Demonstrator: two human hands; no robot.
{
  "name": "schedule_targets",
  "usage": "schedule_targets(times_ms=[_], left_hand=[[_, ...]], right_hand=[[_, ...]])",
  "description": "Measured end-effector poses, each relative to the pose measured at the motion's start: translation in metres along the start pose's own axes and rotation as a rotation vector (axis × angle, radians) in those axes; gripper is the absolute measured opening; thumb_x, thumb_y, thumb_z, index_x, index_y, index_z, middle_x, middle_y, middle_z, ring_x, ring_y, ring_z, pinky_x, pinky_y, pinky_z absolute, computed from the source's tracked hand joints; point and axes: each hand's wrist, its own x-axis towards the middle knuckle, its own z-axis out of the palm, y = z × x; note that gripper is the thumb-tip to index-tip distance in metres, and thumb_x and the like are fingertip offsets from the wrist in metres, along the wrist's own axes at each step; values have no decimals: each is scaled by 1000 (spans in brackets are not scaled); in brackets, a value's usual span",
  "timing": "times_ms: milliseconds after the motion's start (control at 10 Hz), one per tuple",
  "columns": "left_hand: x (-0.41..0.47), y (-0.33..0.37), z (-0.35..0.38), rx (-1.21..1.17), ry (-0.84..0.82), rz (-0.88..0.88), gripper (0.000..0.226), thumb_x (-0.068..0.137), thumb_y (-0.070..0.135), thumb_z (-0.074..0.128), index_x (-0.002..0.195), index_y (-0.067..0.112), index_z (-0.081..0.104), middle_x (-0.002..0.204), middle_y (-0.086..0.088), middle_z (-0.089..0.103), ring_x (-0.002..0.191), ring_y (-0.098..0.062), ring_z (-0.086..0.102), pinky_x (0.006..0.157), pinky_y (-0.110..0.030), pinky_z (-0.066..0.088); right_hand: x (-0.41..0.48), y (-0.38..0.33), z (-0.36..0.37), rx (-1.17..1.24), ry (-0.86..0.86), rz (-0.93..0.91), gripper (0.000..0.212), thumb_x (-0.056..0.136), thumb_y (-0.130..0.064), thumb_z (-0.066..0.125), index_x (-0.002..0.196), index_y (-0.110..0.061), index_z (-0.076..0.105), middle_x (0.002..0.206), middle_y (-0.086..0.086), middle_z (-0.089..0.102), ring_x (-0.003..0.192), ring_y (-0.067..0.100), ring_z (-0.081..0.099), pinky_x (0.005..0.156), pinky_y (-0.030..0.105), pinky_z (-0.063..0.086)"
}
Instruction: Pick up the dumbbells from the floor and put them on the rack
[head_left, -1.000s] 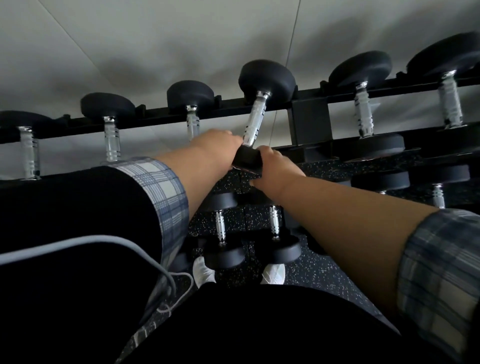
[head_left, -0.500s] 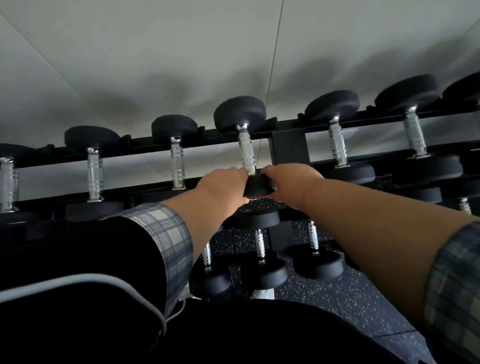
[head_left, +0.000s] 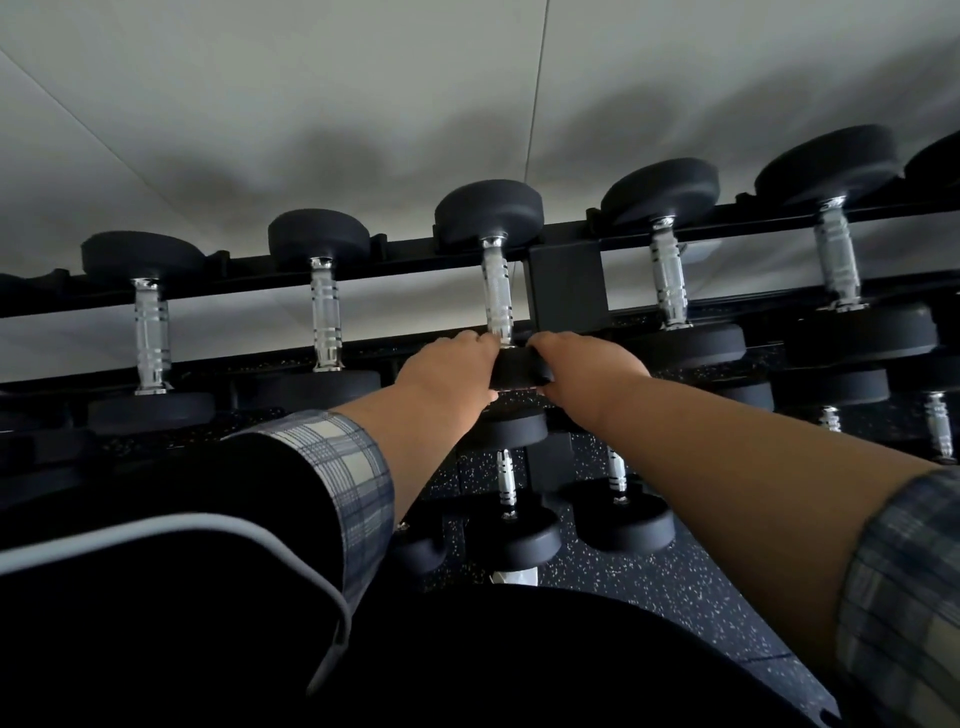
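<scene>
A black dumbbell (head_left: 496, 291) with a chrome handle lies across the top tier of the black rack (head_left: 566, 280), its far head resting on the back rail. My left hand (head_left: 447, 369) and my right hand (head_left: 582, 364) grip its near head from either side. Two more dumbbells (head_left: 506, 488) lie on the speckled floor below the rack, in front of my shoe.
Several other dumbbells (head_left: 324, 306) fill the top tier to the left and right. A lower tier on the right holds more dumbbells (head_left: 935, 421). A grey wall (head_left: 415, 104) stands behind the rack. A white cable crosses my dark clothing at the lower left.
The dumbbell has straightened from a tilt and settled squarely across the top tier. Both hands stay on its near head. My view has tilted up slightly.
</scene>
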Motion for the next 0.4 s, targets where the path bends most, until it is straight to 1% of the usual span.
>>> schedule_targets(times_ms=[100, 200, 300, 400], left_hand=[[-3, -7, -7, -34, -45, 4, 56, 83, 28, 71, 133, 25, 46, 112, -1, 61, 98, -25, 60, 75, -34, 42], [-12, -6, -19, -27, -80, -4, 60, 86, 26, 67, 140, 29, 41, 118, -1, 59, 102, -25, 60, 83, -38, 47], [-26, -6, -39, -1, -29, 0, 64, 87, 33, 67, 142, 25, 37, 127, -2, 58, 109, -25, 58, 91, -41, 48], [-46, -4, -70, -13, 13, -36, 60, 90, 38, 63, 144, 23, 40, 139, -4, 54, 123, -27, 52, 101, -44, 44]], right_hand=[[-1, -1, -4, 21, -13, -1, 50, 89, -21, 66, 135, -24, 47, 125, 7, 60, 102, 30, 63, 82, 47, 55], [-9, 0, -14, 49, -52, 7, 56, 88, -25, 68, 139, -21, 45, 130, 9, 58, 108, 31, 61, 88, 46, 52], [-17, -10, -38, 100, -15, -11, 68, 87, -34, 70, 146, -20, 39, 139, 10, 53, 119, 31, 56, 95, 45, 50], [-28, -28, -63, 154, 89, -21, 60, 90, -35, 65, 144, -23, 42, 139, 8, 55, 118, 29, 57, 93, 43, 51]])
